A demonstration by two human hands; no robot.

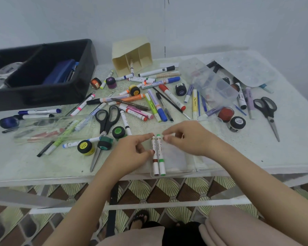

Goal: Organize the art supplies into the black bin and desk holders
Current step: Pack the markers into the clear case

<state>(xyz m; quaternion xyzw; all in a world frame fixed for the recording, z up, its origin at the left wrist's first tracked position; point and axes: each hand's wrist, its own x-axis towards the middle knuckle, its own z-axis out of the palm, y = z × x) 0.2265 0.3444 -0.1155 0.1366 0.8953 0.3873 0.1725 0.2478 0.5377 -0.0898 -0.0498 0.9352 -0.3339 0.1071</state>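
Note:
Two white markers lie side by side in a shallow clear tray [194,168] at the table's front edge: a brown-banded marker [155,165] and a green-banded marker [161,165]. My left hand [132,150] pinches the brown marker between index fingertip and thumb. My right hand [187,137] hovers just right of the pair, its loosely curled fingertips touching the green marker's top end. The black bin [43,96] stands at the back left with a blue case inside. A cream desk holder [132,54] lies tipped over at the back centre.
Many markers, pens and small paint jars are strewn across the table's middle [149,100]. Black scissors [108,119] lie left of my hands, another pair [268,112] at the right. A clear tray [52,128] with pens sits at left; clear containers [215,82] stand back right.

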